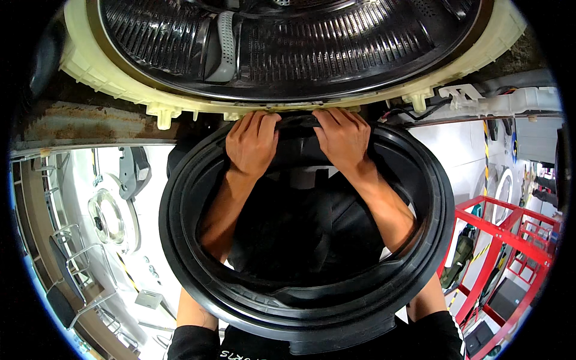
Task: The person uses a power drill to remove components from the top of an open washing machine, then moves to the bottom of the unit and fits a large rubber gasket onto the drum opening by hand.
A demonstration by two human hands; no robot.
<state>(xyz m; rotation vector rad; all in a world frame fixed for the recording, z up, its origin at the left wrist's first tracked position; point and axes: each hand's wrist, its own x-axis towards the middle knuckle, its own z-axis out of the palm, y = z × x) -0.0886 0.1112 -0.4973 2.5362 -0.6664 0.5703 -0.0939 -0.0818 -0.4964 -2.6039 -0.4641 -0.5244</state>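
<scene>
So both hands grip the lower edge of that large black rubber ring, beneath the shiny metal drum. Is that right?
Not quite: the head view shows the left hand and right hand gripping the upper edge of the large black rubber ring, not the lower; it is indeed beneath the shiny metal drum.

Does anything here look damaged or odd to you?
Yes, the metal bar at left, below the pale yellow rim, has brown, rust-like patches, so it looks corroded. I see no obvious tear in the black rubber ring held by the left hand and right hand.
</scene>
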